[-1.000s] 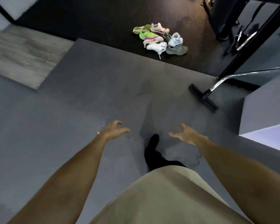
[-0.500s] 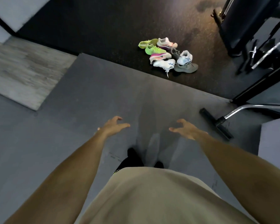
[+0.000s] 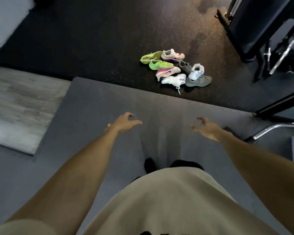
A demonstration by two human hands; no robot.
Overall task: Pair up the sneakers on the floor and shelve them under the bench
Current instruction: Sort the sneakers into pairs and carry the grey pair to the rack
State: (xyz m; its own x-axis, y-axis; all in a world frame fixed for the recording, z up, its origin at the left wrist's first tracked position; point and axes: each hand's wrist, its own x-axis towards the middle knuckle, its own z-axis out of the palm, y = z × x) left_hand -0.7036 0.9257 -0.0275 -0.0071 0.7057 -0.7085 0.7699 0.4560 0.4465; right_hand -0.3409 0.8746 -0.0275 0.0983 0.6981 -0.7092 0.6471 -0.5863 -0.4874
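L hand: fingers loosely curled, thumb sticking out toward the middle, gripping nothing, hanging over the grey mat. R hand: fingers half bent and spread, also gripping nothing, hovering over the same mat. Both forearms are reaching fwd from a beige shirt; dark feet are showing just past its hem.

Sneakers are lying in a jumbled heap on the dark speckled floor, just beyond the mat's far edge, well apart from both hands. In the heap: two neon green ones at the left, a white/pink one at the back, a pink/orange one mid-heap, a white one w/ blue marks at the front, its lace trailing toward the mat, another white one sitting on a grey one at the right.

Black gym equipment is standing at the upper right; a chrome bar is lying right of the R hand.
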